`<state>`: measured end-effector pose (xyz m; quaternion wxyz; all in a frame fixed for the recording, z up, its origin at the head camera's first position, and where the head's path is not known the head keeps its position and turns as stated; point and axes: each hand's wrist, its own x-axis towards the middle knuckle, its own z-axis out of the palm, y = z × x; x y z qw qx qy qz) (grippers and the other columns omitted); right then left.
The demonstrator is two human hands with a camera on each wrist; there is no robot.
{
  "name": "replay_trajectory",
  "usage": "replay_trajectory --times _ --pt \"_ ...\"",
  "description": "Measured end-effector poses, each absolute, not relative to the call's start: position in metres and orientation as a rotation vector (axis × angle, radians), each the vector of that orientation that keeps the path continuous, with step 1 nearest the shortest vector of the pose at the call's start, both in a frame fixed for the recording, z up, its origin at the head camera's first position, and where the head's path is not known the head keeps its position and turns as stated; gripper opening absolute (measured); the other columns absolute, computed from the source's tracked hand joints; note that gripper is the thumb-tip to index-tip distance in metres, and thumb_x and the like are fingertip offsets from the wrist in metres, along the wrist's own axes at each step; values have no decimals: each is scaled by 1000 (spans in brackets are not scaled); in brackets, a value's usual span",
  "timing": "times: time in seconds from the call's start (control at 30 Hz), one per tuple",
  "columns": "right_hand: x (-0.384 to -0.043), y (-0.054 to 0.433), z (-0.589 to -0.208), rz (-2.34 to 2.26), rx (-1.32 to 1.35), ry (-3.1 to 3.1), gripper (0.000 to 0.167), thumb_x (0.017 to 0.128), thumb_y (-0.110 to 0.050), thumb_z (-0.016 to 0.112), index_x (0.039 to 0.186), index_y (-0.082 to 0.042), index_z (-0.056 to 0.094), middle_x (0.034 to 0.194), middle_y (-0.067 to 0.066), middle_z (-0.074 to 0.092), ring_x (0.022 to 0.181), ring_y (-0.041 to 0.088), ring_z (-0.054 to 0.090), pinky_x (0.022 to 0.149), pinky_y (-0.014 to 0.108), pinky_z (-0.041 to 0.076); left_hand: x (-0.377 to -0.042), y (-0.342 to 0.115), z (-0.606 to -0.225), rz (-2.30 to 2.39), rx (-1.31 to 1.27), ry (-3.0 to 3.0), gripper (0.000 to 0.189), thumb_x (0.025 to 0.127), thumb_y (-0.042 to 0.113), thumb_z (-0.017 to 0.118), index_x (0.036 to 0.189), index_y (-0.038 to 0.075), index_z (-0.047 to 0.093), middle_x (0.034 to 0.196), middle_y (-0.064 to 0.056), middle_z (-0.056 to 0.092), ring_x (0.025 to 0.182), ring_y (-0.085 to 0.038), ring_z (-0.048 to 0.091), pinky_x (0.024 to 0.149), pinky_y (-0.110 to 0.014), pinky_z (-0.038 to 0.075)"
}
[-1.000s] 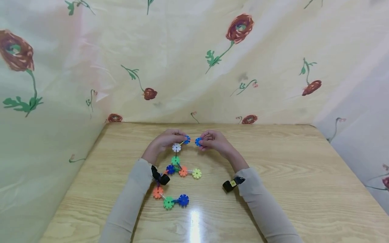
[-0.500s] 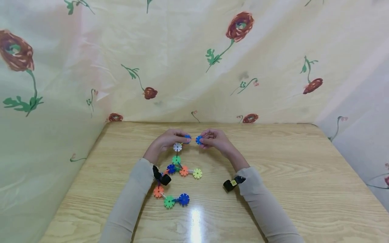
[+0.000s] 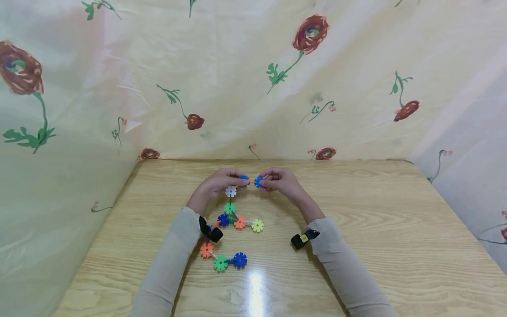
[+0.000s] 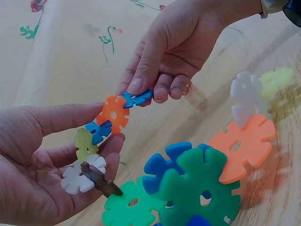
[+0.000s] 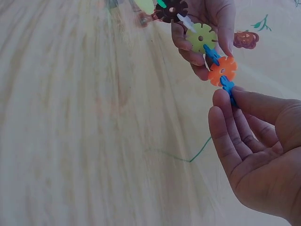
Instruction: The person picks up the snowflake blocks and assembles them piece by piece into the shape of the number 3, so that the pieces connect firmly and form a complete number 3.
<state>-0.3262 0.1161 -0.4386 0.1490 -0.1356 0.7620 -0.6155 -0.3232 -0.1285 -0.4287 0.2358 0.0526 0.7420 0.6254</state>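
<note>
My left hand (image 3: 219, 181) pinches the end of a chain of notched plastic discs, its thumb on an orange disc (image 4: 113, 114). A blue disc (image 4: 99, 132) sits below that one, followed by a yellow disc (image 4: 85, 143), a white disc (image 4: 70, 179) and a dark brown disc (image 4: 101, 180). Opposite, my right hand (image 3: 280, 181) holds another blue disc (image 4: 137, 98) between thumb and fingers. This disc stands edge-on at the orange disc's rim, overlapping it in the right wrist view. Fingers partly hide both blue discs.
The chain runs down the wooden table (image 3: 376, 220) through a green disc (image 3: 229, 208) to a side branch ending in a yellow-green disc (image 3: 257, 226). Its near end is a dark blue disc (image 3: 240, 260). My left wrist strap covers some discs. Floral cloth (image 3: 237, 88) hangs behind.
My left thumb has shifted over the blue disc at the chain's end, covering more of it. Orange shows more clearly between the hands, which stay nearly in place.
</note>
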Motion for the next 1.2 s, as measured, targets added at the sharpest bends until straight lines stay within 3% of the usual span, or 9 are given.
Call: replay_trajectory --times 0.1,0.33,0.9,1.2 --pt "-325 116 -438 -1767 -396 2204 25 95 -7 71 118 3 68 87 0 75 82 26 72 82 47 62 -322 -128 -429 1722 138 2034 27 98 19 69 119 2 69 94 3 73 95 -24 65 84 -31 54" --pt "-325 117 -439 -1763 -417 2208 26 95 -7 72 118 3 68 87 2 76 80 25 73 79 45 63 -322 -128 -430 1732 149 2024 34 99 18 68 126 -2 66 95 4 74 96 -23 66 90 -35 54" --pt "-325 116 -438 -1765 -421 2212 23 95 -5 71 116 5 69 84 1 76 79 22 74 82 48 62 -323 -127 -431 1759 160 2011 17 96 15 71 111 6 71 93 3 73 97 -26 65 88 -36 55" --pt "-325 115 -437 -1774 -406 2216 20 94 -4 71 113 5 70 82 0 75 83 28 74 83 50 62 -322 -126 -429 1761 154 2017 14 96 15 72 108 7 71 92 3 73 98 -26 65 88 -35 55"
